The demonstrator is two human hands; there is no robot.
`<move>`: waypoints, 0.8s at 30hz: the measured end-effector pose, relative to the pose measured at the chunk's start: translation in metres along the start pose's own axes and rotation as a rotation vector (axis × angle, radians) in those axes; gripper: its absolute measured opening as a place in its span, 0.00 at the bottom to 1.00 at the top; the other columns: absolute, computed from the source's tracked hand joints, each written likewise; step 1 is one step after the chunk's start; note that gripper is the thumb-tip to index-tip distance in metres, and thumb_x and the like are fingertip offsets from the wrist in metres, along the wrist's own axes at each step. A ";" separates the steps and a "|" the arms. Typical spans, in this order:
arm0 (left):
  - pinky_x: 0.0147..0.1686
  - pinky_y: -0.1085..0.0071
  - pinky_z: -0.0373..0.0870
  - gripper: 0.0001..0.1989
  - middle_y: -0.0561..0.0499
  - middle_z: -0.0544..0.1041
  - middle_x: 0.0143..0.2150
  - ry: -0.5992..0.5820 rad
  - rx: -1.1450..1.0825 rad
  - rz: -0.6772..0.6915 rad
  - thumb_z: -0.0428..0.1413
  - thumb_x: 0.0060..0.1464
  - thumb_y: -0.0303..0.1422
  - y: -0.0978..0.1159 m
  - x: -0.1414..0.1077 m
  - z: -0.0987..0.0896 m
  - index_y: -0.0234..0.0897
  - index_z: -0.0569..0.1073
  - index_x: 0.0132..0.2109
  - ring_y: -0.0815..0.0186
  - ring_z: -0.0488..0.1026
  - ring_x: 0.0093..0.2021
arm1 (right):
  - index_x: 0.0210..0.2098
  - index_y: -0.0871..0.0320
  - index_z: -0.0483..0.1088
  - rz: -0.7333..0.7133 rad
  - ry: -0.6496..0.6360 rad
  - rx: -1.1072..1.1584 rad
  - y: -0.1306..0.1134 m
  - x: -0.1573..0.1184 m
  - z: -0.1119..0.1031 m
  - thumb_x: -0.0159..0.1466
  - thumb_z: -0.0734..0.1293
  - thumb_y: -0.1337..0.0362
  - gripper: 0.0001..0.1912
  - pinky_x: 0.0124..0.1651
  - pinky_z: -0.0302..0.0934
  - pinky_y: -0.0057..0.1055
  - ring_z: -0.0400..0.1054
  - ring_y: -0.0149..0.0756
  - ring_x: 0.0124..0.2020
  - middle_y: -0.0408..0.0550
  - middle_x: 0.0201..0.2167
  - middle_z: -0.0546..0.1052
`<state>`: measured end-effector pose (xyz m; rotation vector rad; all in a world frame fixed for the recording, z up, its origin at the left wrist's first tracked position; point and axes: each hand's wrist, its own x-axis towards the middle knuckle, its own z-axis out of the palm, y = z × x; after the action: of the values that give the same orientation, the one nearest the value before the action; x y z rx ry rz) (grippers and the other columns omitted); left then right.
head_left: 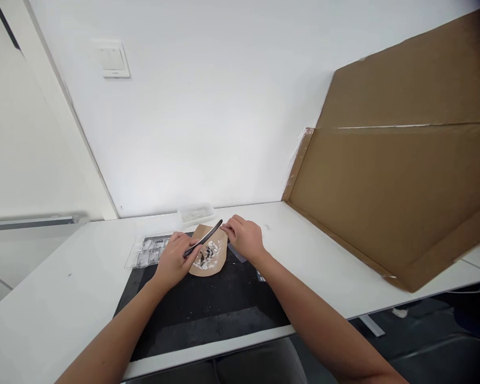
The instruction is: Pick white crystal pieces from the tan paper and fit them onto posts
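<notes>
Strip (210,233) (dark, bowed, no idea what it's properly called) is up in the person's left hand (173,261), and from where I'm standing the slant is the whole deal. Long axis runs from the near end, gripped between left thumb and fingers, up and away to the right, so the far tip ends up right by the right hand (246,237). Left hand's closed on it, no gap I can see. Right hand is the nearer one to that tip, just off its right side, thumb and fingers drawn together. Honestly can't tell if they're touching the tip, pinching something tiny, or just beside it. Underneath is some brown paper (206,273) with white scraps (213,249) and a few dark bits (202,260) on it, over a black mat (224,298). Looks like the strip is held above the paper, not resting on it. Clear plastic tray (144,253) sits just left of the left hand, whitish tub (197,213) beyond the paper.
</notes>
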<state>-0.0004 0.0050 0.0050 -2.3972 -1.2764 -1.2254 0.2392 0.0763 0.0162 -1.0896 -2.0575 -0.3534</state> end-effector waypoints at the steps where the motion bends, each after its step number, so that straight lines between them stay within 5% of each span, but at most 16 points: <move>1: 0.45 0.60 0.70 0.06 0.47 0.77 0.37 0.006 0.002 -0.001 0.54 0.65 0.34 0.000 0.000 0.000 0.39 0.74 0.46 0.57 0.70 0.43 | 0.33 0.55 0.72 -0.002 -0.006 0.027 -0.003 -0.001 0.001 0.72 0.63 0.56 0.14 0.31 0.48 0.30 0.68 0.31 0.29 0.43 0.35 0.78; 9: 0.45 0.60 0.70 0.07 0.49 0.77 0.36 0.021 0.026 -0.010 0.57 0.62 0.35 -0.007 -0.001 0.001 0.40 0.75 0.46 0.57 0.69 0.44 | 0.37 0.56 0.72 -0.132 -0.030 0.139 -0.038 -0.009 0.006 0.74 0.60 0.56 0.14 0.33 0.51 0.30 0.70 0.31 0.32 0.45 0.35 0.78; 18: 0.42 0.63 0.71 0.09 0.47 0.79 0.37 0.074 0.069 -0.100 0.56 0.63 0.38 -0.002 0.000 -0.003 0.39 0.76 0.43 0.58 0.72 0.43 | 0.35 0.54 0.70 0.213 0.026 0.245 0.004 0.000 0.007 0.70 0.64 0.58 0.09 0.32 0.56 0.28 0.72 0.33 0.35 0.43 0.35 0.78; 24: 0.35 0.67 0.66 0.15 0.48 0.76 0.29 0.077 0.119 -0.205 0.53 0.65 0.41 -0.001 -0.001 -0.006 0.39 0.74 0.32 0.61 0.73 0.33 | 0.34 0.54 0.70 0.238 -0.035 0.324 0.001 -0.002 0.011 0.69 0.65 0.58 0.08 0.34 0.59 0.28 0.73 0.33 0.34 0.42 0.33 0.79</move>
<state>-0.0050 0.0024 0.0082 -2.1598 -1.5550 -1.2408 0.2355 0.0817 0.0072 -1.1262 -1.9047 0.1158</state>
